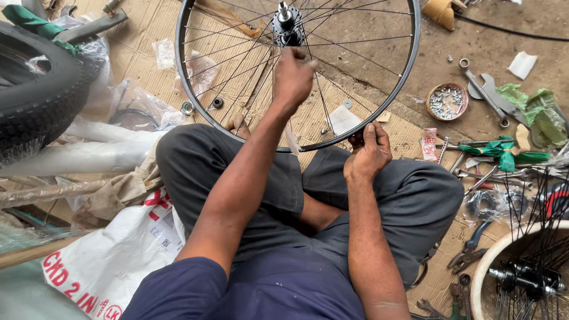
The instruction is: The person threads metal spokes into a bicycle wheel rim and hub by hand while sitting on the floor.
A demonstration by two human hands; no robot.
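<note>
Head view: left hand fingers pinch spokes near hub; right hand fingers grip rim.

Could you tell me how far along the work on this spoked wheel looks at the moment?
Done: the black rim is laced to the hub with many spokes. In hand: the left hand reaches among the spokes below the hub while the right hand grips the rim. Left: no tyre is fitted; a tyre lies aside.

I see a dark blue shirt with short sleeves and dark grey trousers. Both arms are bare below the sleeves.
</note>
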